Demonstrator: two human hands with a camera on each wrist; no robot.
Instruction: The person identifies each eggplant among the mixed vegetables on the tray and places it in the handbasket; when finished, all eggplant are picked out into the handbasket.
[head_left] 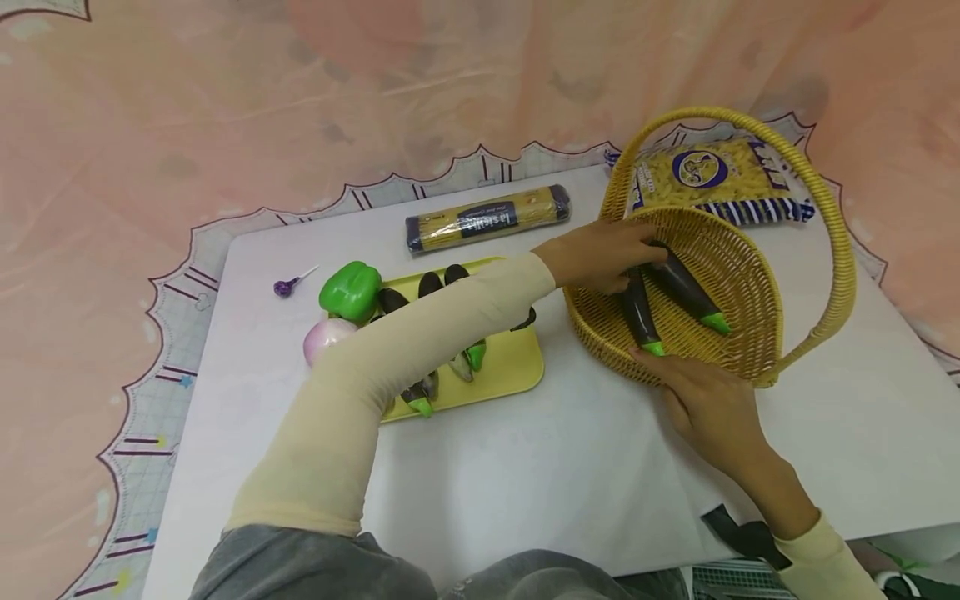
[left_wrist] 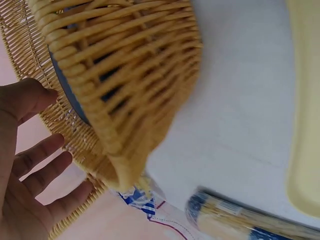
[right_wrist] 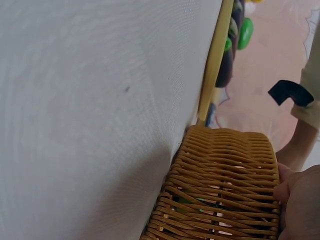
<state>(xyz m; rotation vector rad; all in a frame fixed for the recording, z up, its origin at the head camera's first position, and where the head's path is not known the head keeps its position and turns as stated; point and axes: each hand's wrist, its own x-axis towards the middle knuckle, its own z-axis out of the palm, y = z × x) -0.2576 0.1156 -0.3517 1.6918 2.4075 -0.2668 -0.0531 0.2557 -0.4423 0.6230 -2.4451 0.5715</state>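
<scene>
A yellow wicker basket (head_left: 750,367) with a tall arched handle holds two dark eggplants with green tips, one eggplant (head_left: 686,287) slanting right and another eggplant (head_left: 640,312) beside it. My left hand (head_left: 603,254) reaches in over the basket's left side, above the upper ends of the eggplants. In the left wrist view its fingers are spread and nothing is between them. At the near rim, my right hand (head_left: 716,412) grips the wicker edge; part of its fingers is hidden in the right wrist view. More eggplants lie on a yellow tray (head_left: 517,367), partly covered by my left sleeve.
Beside the tray are a green bell pepper (head_left: 351,290), a pinkish onion (head_left: 327,337) and a purple lollipop (head_left: 285,287). A spaghetti pack (head_left: 487,219) lies behind the tray. Behind the basket is a bag of pasta (head_left: 705,179). The white table (head_left: 495,483) ends near my body.
</scene>
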